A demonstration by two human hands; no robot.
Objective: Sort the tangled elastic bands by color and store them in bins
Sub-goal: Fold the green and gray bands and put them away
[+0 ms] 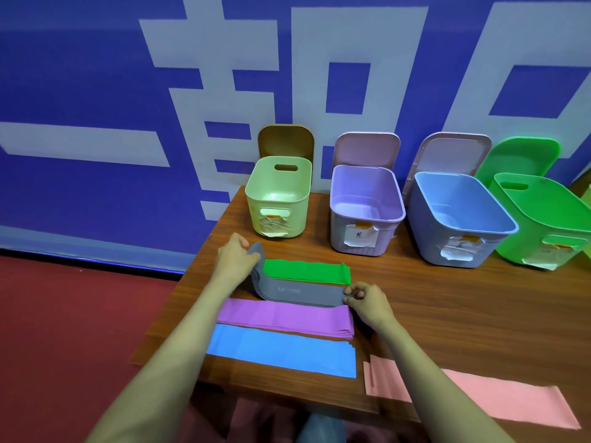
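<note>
The left hand point(236, 257) and right hand point(367, 302) each pinch one end of the gray bands point(297, 292). Sorting looks done: green bands point(307, 271) lie beyond the hands, purple bands point(284, 316) and blue bands point(281, 350) nearer, pink bands point(499, 401) by the right forearm. The bins point(339, 235) beyond look empty; storing is not yet begun.

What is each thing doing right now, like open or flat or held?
Gray bands, left end lifted by left hand, right end pinched by right hand.
Green bands, flat.
Purple bands, flat.
Blue bands, flat.
Pink bands, flat.
Pale green bin, open, empty.
Purple bin, open, empty.
Blue bin, open, empty.
Green bin, open.
</note>
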